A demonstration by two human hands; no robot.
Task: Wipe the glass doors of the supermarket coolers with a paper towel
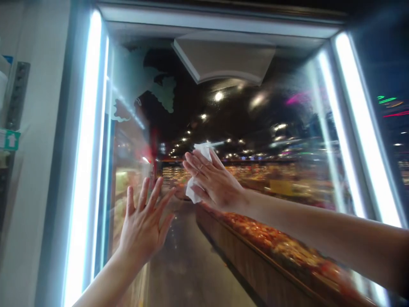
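Observation:
A glass door [255, 140] of a lit cabinet fills the view, and it mirrors a shop aisle. My right hand [212, 181] lies flat against the pane with a white paper towel [196, 170] pressed under its fingers. My left hand [143, 226] rests lower left on the same glass, fingers spread and empty. The towel shows above and below my right fingers; the rest of it is hidden by the hand.
Bright light strips run up the left frame [84, 170] and the right frame [361, 128]. A white wall with a small green arrow sign [9, 140] stands at far left. A patch of frost or film [134, 81] marks the upper left of the glass.

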